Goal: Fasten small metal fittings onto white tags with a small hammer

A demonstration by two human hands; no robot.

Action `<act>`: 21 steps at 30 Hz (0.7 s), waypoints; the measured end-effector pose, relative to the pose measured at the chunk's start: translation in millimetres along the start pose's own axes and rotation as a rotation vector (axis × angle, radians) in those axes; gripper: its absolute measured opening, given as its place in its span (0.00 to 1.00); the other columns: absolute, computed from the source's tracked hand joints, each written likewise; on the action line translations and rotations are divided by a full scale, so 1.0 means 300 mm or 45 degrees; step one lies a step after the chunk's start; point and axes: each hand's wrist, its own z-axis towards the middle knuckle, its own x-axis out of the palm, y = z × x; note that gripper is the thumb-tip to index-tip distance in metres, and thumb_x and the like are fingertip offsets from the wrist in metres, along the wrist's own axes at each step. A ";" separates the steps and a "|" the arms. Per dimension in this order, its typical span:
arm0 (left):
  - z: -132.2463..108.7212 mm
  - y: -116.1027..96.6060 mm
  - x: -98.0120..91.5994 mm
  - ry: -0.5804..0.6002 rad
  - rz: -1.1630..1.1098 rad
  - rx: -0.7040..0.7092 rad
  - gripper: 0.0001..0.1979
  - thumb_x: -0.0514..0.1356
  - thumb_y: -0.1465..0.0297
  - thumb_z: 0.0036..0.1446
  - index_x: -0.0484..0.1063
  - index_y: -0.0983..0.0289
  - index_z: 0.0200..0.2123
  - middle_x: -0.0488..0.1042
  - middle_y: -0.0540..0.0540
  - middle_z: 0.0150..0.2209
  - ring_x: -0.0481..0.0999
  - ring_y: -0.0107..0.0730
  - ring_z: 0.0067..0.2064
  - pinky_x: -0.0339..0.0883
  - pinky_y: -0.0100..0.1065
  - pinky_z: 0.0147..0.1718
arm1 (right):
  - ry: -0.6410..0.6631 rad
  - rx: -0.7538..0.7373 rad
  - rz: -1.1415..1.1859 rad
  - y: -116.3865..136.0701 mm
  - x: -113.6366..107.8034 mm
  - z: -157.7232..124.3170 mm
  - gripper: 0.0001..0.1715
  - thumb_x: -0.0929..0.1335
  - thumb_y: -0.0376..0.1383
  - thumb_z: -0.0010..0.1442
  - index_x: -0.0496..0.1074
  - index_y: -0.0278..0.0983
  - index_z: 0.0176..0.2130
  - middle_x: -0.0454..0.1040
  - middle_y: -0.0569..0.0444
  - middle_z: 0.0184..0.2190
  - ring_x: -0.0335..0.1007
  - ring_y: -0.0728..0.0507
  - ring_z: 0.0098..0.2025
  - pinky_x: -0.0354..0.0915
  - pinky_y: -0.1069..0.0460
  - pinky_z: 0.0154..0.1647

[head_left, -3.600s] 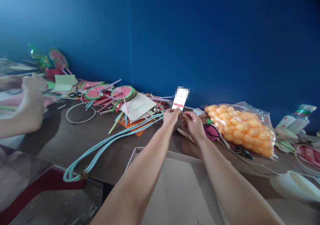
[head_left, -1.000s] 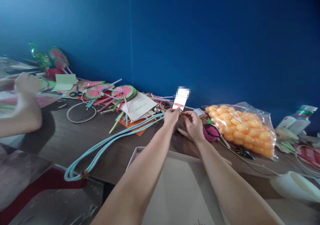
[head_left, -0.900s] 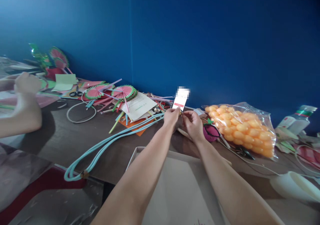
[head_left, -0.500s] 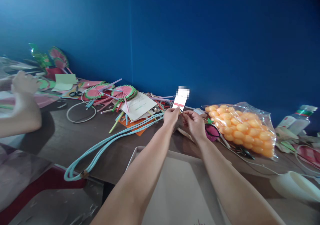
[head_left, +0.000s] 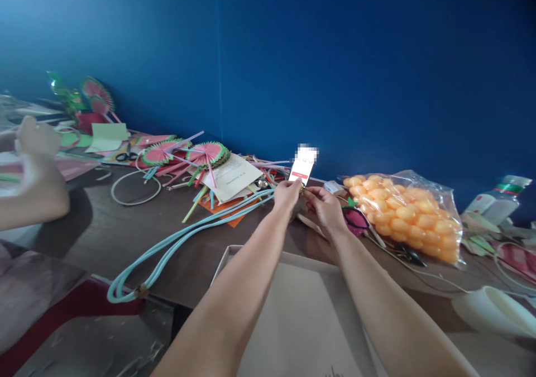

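Note:
Both my arms reach forward over the table. My left hand (head_left: 287, 194) is closed, its thumb and fingers pinched at a tiny shiny gold piece (head_left: 303, 187) too small to name. My right hand (head_left: 325, 205) meets it from the right, fingertips pinched at the same spot; what they grip is mostly hidden. Just behind the hands stands a phone (head_left: 302, 171) with a lit white screen and a red button, its lower edge covered by my left hand. Whether that hand touches it, I cannot tell. Left of the hands lies a silvery ball-like piece (head_left: 263, 183).
Pale blue tubes (head_left: 184, 237), watermelon-patterned paper fans (head_left: 208, 154), a paper sheet (head_left: 237, 177) and scissors (head_left: 125, 156) lie left. A bag of orange balls (head_left: 402, 215), a bottle (head_left: 498, 201) and a white roll (head_left: 489, 310) are right. A box (head_left: 297, 310) is below; another person's hand (head_left: 39, 137) is far left.
My right hand's fingers have shifted slightly while my left hand stays in place. The other person's hand at the far left has moved a little to the left.

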 end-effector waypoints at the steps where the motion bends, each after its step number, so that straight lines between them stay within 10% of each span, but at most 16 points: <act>1: 0.000 0.001 0.001 0.000 -0.006 -0.003 0.16 0.62 0.58 0.47 0.73 0.66 0.29 0.72 0.56 0.24 0.71 0.31 0.28 0.63 0.31 0.29 | 0.004 0.007 0.008 0.001 0.000 0.000 0.23 0.75 0.47 0.41 0.71 0.36 0.34 0.66 0.60 0.18 0.57 0.53 0.19 0.52 0.57 0.18; 21: 0.003 0.003 0.001 0.030 0.016 -0.024 0.15 0.61 0.58 0.47 0.73 0.66 0.29 0.71 0.53 0.22 0.69 0.29 0.24 0.62 0.31 0.27 | 0.046 0.100 0.078 0.000 -0.002 0.006 0.23 0.74 0.49 0.40 0.69 0.37 0.31 0.57 0.63 0.16 0.49 0.54 0.17 0.44 0.57 0.15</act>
